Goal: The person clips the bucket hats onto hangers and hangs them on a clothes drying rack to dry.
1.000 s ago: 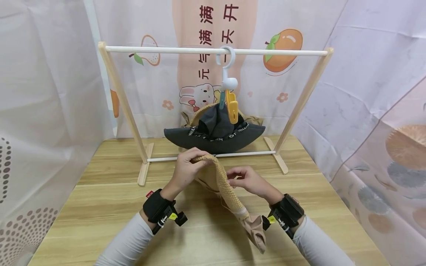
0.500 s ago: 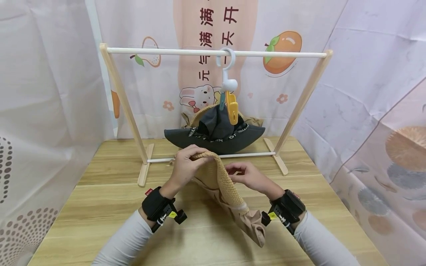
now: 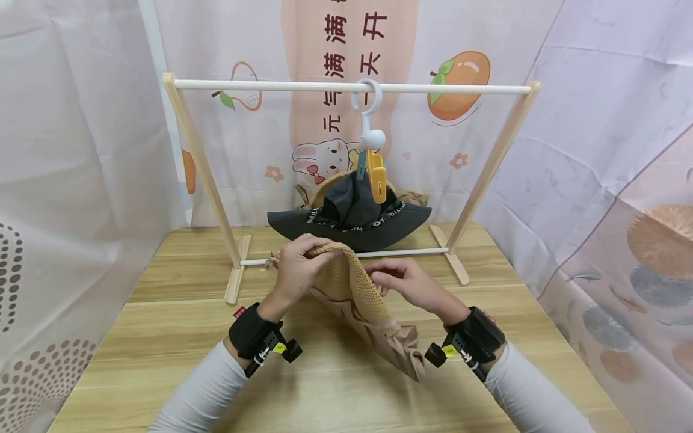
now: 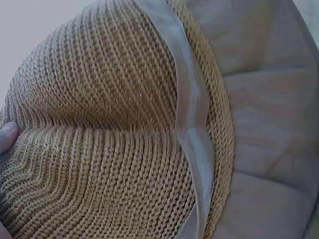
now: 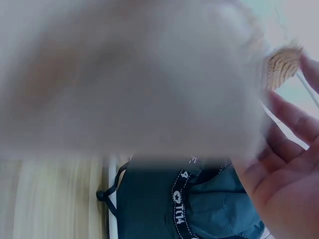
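A tan knitted sun hat (image 3: 369,294) with a pleated cloth brim hangs over the table. My left hand (image 3: 296,267) pinches the top of its crown between thumb and fingers. In the left wrist view the ribbed knit (image 4: 114,99) and a pale inner band (image 4: 192,109) fill the picture, with a fingertip (image 4: 7,137) at the left edge. My right hand (image 3: 408,284) is at the hat's right side, fingers loosely bent, fingertips right at the knit. In the right wrist view, blurred brim cloth (image 5: 129,94) covers much of the picture beside the relaxed fingers.
A wooden rack (image 3: 200,162) with a white top bar (image 3: 260,85) stands behind. From it hangs a white hook hanger (image 3: 372,138) with yellow (image 3: 378,183) and teal clips (image 3: 361,166). Below are a dark bucket hat (image 3: 346,237) and another tan hat (image 3: 319,193) behind it.
The tan hat has risen slightly and shifted left, its hanging brim end now higher. My left hand has moved a little up and left with it; my right hand stays beside the knit.
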The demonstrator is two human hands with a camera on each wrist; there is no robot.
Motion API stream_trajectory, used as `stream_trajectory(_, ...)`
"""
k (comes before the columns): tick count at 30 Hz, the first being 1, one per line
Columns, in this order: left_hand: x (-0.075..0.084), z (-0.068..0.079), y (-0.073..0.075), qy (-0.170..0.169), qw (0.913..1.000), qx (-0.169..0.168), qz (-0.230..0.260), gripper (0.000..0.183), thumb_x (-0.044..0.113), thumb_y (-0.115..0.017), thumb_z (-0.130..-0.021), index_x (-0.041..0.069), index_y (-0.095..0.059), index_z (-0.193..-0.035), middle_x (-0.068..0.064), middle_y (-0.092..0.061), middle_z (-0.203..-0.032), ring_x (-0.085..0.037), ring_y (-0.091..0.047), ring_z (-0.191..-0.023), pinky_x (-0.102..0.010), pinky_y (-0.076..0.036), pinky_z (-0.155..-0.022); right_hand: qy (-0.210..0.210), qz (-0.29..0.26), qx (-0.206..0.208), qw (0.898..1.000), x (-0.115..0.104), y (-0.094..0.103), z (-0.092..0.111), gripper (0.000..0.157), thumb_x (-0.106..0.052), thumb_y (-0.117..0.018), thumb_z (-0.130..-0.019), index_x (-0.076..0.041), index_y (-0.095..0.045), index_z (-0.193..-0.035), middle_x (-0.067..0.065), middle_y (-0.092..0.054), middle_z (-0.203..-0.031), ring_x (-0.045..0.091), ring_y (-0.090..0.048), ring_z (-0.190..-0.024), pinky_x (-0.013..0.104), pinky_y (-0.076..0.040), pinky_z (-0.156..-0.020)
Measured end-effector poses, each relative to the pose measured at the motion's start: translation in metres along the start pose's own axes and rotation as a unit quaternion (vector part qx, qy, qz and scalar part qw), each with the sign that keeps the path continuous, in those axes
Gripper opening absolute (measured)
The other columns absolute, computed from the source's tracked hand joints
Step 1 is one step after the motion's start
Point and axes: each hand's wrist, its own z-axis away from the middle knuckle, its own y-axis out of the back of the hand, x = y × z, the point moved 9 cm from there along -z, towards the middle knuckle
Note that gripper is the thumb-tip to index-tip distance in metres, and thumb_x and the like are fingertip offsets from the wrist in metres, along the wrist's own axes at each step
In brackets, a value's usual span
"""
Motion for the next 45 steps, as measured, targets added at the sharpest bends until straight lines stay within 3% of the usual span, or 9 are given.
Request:
stream_trajectory(4,0.014,0.0,0.003,-0.007,0.9998,0.01,-0.012,0.012,0.003,-0.075,-0.074,-0.001,-0.072,-0.084,-0.014,-0.062,-0.072,-0.014,-0.05,-0.062,-0.021,-0.039,-0.053,-0.006,-0.006,0.012,1.0,-0.003,0.003,0.002,0.03,-0.014,-0.049,-0.097,0.009,-0.06,-0.112,0.009,-0.064,-0.094,0.007,-0.059,-0.081,0.026,-0.054,-0.068)
stream_trajectory(9,-0.003,0.0,0.002,0.006,0.9996,0.019,-0.022,0.012,0.01,-0.077,-0.074,0.005,-0.073,-0.084,-0.009,-0.063,-0.072,-0.013,-0.053,-0.063,-0.023,-0.043,-0.054,-0.015,0.0,0.014,1.0,-0.003,0.003,0.004,0.025,-0.011,-0.055,-0.093,0.005,-0.063,-0.11,0.017,-0.065,-0.101,0.007,-0.058,-0.083,0.02,-0.05,-0.07)
stream_trajectory(13,-0.013,-0.001,0.0,0.014,0.9994,0.017,-0.026,0.013,0.014,-0.077,-0.074,0.009,-0.073,-0.085,-0.007,-0.064,-0.073,-0.012,-0.054,-0.064,-0.022,-0.044,-0.054,-0.008,0.013,0.009,1.0,-0.007,0.002,0.003,0.02,-0.011,-0.061,-0.089,0.0,-0.066,-0.106,0.017,-0.065,-0.094,0.011,-0.058,-0.077,0.02,-0.05,-0.063)
stream_trajectory(15,-0.011,-0.003,0.0,0.012,0.9994,0.015,-0.028,0.013,0.012,-0.077,-0.074,0.007,-0.073,-0.085,-0.009,-0.064,-0.073,-0.013,-0.053,-0.062,-0.023,-0.042,-0.053,-0.003,0.024,0.014,1.0,-0.01,0.004,0.003,0.018,-0.01,-0.063,-0.087,-0.002,-0.067,-0.103,0.015,-0.064,-0.09,0.013,-0.058,-0.076,0.021,-0.05,-0.061)
stream_trajectory(22,0.027,-0.013,0.006,0.011,0.9994,0.011,-0.032,0.012,0.003,-0.074,-0.075,-0.002,-0.071,-0.086,-0.015,-0.065,-0.075,-0.015,-0.052,-0.062,-0.023,-0.04,-0.054,0.004,0.049,0.038,0.998,-0.017,0.013,-0.002,0.015,-0.008,-0.066,-0.084,-0.002,-0.069,-0.098,0.01,-0.064,-0.085,0.017,-0.058,-0.074,0.02,-0.049,-0.059)
stream_trajectory(33,0.032,-0.027,0.007,0.02,0.9995,0.005,-0.025,0.012,0.005,-0.074,-0.076,-0.002,-0.071,-0.085,-0.016,-0.067,-0.079,-0.018,-0.058,-0.065,-0.025,-0.045,-0.056,0.0,0.089,0.057,0.994,-0.032,0.034,-0.015,0.017,-0.014,-0.063,-0.088,-0.005,-0.068,-0.102,0.013,-0.067,-0.09,0.012,-0.059,-0.074,0.024,-0.051,-0.063)
stream_trajectory(40,0.032,-0.04,0.008,0.037,0.9992,0.0,-0.017,0.013,0.007,-0.073,-0.078,-0.002,-0.071,-0.087,-0.018,-0.068,-0.083,-0.02,-0.061,-0.072,-0.023,-0.047,-0.061,0.008,0.078,0.072,0.994,-0.046,0.053,-0.025,0.022,-0.014,-0.062,-0.089,0.0,-0.067,-0.106,0.018,-0.068,-0.098,0.013,-0.064,-0.078,0.031,-0.057,-0.068)
stream_trajectory(45,0.026,-0.046,0.007,0.041,0.9991,0.004,-0.013,0.015,0.011,-0.074,-0.078,-0.001,-0.071,-0.087,-0.017,-0.068,-0.082,-0.018,-0.061,-0.069,-0.02,-0.046,-0.059,0.022,0.083,0.113,0.99,-0.054,0.071,-0.034,0.022,-0.015,-0.063,-0.088,0.001,-0.068,-0.103,0.008,-0.069,-0.091,0.013,-0.062,-0.077,0.025,-0.055,-0.064)
